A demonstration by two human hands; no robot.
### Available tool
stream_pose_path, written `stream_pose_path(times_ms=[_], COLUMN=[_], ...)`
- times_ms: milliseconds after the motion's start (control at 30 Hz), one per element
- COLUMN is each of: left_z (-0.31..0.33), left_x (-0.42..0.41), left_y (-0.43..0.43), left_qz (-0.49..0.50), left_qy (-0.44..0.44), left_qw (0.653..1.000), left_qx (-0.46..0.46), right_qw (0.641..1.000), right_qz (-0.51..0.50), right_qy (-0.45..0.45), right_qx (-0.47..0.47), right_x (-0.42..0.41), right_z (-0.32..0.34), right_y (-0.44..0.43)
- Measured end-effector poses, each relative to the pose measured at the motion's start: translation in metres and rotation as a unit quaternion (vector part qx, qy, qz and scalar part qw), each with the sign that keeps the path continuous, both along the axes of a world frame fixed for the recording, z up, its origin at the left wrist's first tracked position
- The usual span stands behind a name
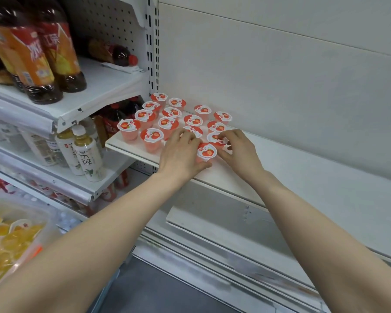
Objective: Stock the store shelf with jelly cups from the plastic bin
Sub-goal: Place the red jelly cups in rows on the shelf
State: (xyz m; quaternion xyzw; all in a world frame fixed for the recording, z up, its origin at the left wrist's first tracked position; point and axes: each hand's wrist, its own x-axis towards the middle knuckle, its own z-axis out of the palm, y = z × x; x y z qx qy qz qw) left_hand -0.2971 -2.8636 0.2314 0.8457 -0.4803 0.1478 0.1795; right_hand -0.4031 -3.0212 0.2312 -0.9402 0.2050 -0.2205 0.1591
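Strawberry jelly cups (168, 124) stood in rows at the left end of the shelf (303, 168). The left hand (181, 152) gripped the front cup (207, 151) near the shelf's edge. The right hand (239, 150) curled its fingers on the second cup (215, 138), just behind. A plastic bin (51, 222) of yellow cups sat below the shelf, to the left.

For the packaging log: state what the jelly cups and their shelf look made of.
The jelly cups: likely translucent plastic, pink jelly showing through; lids glossy printed film or foil. The shelf: apparently white-painted metal, smooth matte, folded front edge.
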Motion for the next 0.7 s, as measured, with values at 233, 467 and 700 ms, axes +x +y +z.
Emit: stream_pose_path(times_ms=[233,467,700], left_z=[0.006,0.021,0.031], left_x=[0.003,0.013,0.045], left_y=[0.008,0.042,0.122], left_qz=[-0.031,-0.062,-0.076], left_qy=[0.004,-0.021,-0.039], left_qw=[0.999,0.998,0.994], left_qx=[0.019,-0.017,-0.067], right_qw=[0.988,0.955,0.952], right_qz=[0.013,0.035,0.008], right_qy=[0.067,0.102,0.055], right_qx=[-0.137,-0.275,-0.302], right_x=[-0.007,-0.015,-0.007], right_z=[0.007,0.034,0.056], right_y=[-0.003,0.008,0.075])
